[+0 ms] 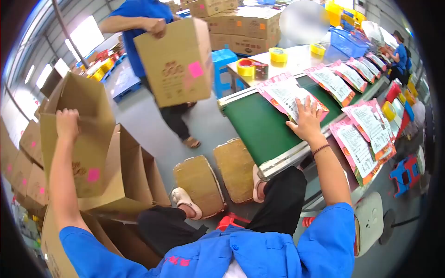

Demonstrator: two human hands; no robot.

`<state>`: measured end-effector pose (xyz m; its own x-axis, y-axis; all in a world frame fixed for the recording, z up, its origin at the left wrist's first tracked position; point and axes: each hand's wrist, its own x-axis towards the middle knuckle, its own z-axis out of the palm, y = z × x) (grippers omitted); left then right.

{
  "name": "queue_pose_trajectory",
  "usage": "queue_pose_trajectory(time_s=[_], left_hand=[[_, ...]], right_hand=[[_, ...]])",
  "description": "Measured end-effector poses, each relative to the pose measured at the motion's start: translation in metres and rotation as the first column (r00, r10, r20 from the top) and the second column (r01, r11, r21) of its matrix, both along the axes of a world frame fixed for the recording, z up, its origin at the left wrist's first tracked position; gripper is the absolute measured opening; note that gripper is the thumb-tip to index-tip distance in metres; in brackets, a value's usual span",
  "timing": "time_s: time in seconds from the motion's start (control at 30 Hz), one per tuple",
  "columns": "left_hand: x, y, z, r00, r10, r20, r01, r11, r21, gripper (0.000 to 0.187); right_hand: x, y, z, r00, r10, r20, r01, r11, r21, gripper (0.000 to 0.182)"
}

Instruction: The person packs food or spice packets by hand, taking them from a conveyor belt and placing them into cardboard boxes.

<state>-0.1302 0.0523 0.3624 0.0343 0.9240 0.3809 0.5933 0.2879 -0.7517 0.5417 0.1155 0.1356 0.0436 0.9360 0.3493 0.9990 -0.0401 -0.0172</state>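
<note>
My left hand [68,124] is closed over the rim of an open, upright cardboard box [88,153] that carries a pink sticker. The box stands against more open cardboard boxes [134,173] at my left. On the other side, my right hand [308,121] lies flat, fingers spread, on a pink-and-white printed pouch [279,96]. That pouch rests at the near end of a green conveyor belt [255,127]. Further pouches [333,84] lie in a row along the belt, and several overlapping pouches [359,143] sit on the ledge beside it.
Ahead, a person in a blue shirt [134,18] carries a cardboard box [178,65]. Tape rolls [278,55] stand on a white table behind the belt, near a blue stool [223,62] and a blue crate [346,42]. Stacked cartons [245,28] rise behind. Cardboard pads [199,183] lie by my feet.
</note>
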Motion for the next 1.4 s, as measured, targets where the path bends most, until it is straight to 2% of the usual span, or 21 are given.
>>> queue_pose_trajectory(time_s=[0.07, 0.13, 0.2, 0.37, 0.43, 0.5, 0.67, 0.83, 0.9, 0.93, 0.97, 1.03, 1.1, 1.17, 1.2, 1.23, 1.27, 1.3, 1.33, 1.37, 1.4], left_hand=[[0.034, -0.016, 0.057, 0.948, -0.009, 0.318, -0.033, 0.991, 0.127, 0.032], [0.044, -0.023, 0.082, 0.903, -0.127, 0.411, 0.006, 0.959, 0.282, 0.038], [0.048, -0.029, 0.090, 0.828, -0.313, 0.464, 0.075, 0.884, 0.462, 0.043], [0.098, -0.021, 0.045, 0.624, -0.333, 0.707, -0.002, 0.904, 0.428, 0.047], [0.118, -0.012, -0.003, 0.654, -0.540, 0.530, 0.253, 0.816, 0.520, 0.043], [0.164, -0.014, -0.041, 0.637, -0.388, 0.667, 0.195, 0.917, 0.347, 0.037], [0.216, -0.023, -0.188, 0.471, -0.425, 0.773, 0.476, 0.860, 0.182, 0.026], [0.264, -0.070, -0.291, 0.307, -0.282, 0.909, 0.603, 0.797, 0.044, 0.028], [0.277, -0.095, -0.309, 0.241, -0.310, 0.920, 0.699, 0.712, 0.057, 0.023], [0.281, -0.108, -0.311, 0.225, -0.316, 0.922, 0.732, 0.679, 0.054, 0.022], [0.282, -0.117, -0.319, 0.197, -0.338, 0.920, 0.772, 0.632, 0.067, 0.022], [0.279, -0.129, -0.315, 0.204, -0.336, 0.919, 0.820, 0.572, 0.028, 0.022], [0.267, -0.132, -0.319, 0.181, -0.342, 0.922, 0.899, 0.437, -0.015, 0.023], [0.266, -0.125, -0.313, 0.231, -0.335, 0.913, 0.914, 0.397, -0.086, 0.031], [0.267, -0.120, -0.296, 0.101, -0.072, 0.992, 0.868, 0.494, -0.052, 0.039], [0.267, -0.111, -0.286, -0.066, 0.182, 0.981, 0.810, 0.584, -0.054, 0.049], [0.265, -0.097, -0.291, -0.381, 0.461, 0.801, 0.726, 0.686, -0.049, 0.078], [0.266, -0.080, -0.302, -0.770, 0.459, 0.442, 0.582, 0.790, 0.193, 0.085], [0.266, -0.063, -0.296, -0.874, 0.465, 0.143, 0.485, 0.854, 0.187, 0.099], [0.278, -0.055, -0.278, -0.918, 0.344, -0.196, 0.328, 0.938, 0.110, 0.095], [0.283, -0.052, -0.279, -0.847, 0.423, -0.323, 0.359, 0.902, 0.240, 0.094]], right_hand=[[-0.022, 0.013, 0.002, 0.998, -0.057, 0.036, 0.061, 0.992, -0.110, 0.086], [-0.041, 0.027, 0.007, 0.977, -0.176, 0.119, 0.202, 0.943, -0.263, 0.085], [-0.041, 0.044, -0.006, 0.979, -0.183, 0.089, 0.195, 0.967, -0.162, 0.080], [-0.041, 0.052, 0.001, 0.983, -0.173, 0.060, 0.181, 0.966, -0.184, 0.069], [-0.023, 0.048, -0.003, 0.969, -0.209, 0.134, 0.226, 0.966, -0.128, 0.070], [0.017, 0.048, -0.017, 0.974, -0.195, 0.115, 0.204, 0.976, -0.080, 0.072], [0.070, 0.039, -0.037, 0.975, -0.191, 0.110, 0.197, 0.979, -0.046, 0.077], [0.022, 0.008, -0.011, 0.965, -0.165, 0.203, 0.186, 0.978, -0.090, 0.081], [0.007, 0.004, -0.003, 0.976, -0.142, 0.166, 0.167, 0.975, -0.148, 0.081], [0.009, 0.008, -0.014, 0.957, -0.088, 0.275, 0.084, 0.996, 0.026, 0.080], [0.017, 0.014, -0.017, 0.954, -0.087, 0.286, 0.082, 0.996, 0.029, 0.080], [0.012, 0.015, 0.006, 0.998, 0.043, 0.039, -0.038, 0.993, -0.109, 0.070], [0.006, 0.006, 0.036, 0.990, 0.130, 0.047, -0.127, 0.990, -0.060, 0.041], [0.010, 0.002, 0.040, 0.962, 0.238, -0.137, -0.229, 0.970, 0.081, 0.035], [-0.006, -0.012, 0.060, 0.943, 0.202, -0.266, -0.212, 0.977, -0.011, 0.036], [-0.024, -0.032, 0.075, 0.832, 0.308, -0.462, -0.314, 0.947, 0.067, 0.036], [-0.029, -0.039, 0.075, 0.762, 0.288, -0.580, -0.330, 0.943, 0.035, 0.032], [-0.044, -0.048, 0.074, 0.459, 0.305, -0.835, -0.446, 0.891, 0.080, 0.037], [-0.052, -0.049, 0.053, 0.289, 0.207, -0.935, -0.422, 0.904, 0.070, 0.034], [-0.076, -0.058, 0.057, 0.271, 0.187, -0.944, -0.537, 0.843, 0.013, 0.033], [-0.096, -0.061, 0.059, 0.311, 0.166, -0.936, -0.624, 0.779, -0.069, 0.034]])
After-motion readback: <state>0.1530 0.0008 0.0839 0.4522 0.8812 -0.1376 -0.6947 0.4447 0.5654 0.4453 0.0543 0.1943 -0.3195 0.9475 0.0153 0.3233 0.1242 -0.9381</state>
